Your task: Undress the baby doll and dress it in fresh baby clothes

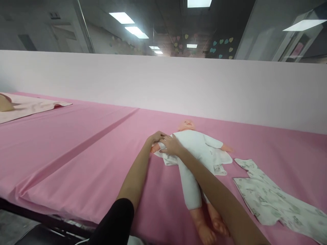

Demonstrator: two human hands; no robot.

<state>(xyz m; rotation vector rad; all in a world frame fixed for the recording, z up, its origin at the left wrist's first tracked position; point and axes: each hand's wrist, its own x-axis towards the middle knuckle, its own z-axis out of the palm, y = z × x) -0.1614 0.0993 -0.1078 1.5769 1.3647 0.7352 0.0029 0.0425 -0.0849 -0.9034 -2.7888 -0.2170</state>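
Note:
A baby doll (194,146) lies on its back in a white bodysuit, its head toward the wall and bare feet toward me. A loose white garment (221,161) is spread beneath its torso. My left hand (156,136) is bent round the doll's arm on the left, near its small hand, its fingertips closed at the sleeve. Just beside it, my right hand (172,144) grips the same sleeve from above, thumb and fingers around the cloth. The fingertips of both hands overlap and partly hide the sleeve. The doll's other arm (226,148) stretches out to the right.
A pink sheet (102,146) covers the padded table, with a long seam on the left. Patterned white baby clothing (276,194) lies at the right. On the far left rests a pale pink cloth (30,105) with a partly visible object on it. A white wall (153,85) borders the back.

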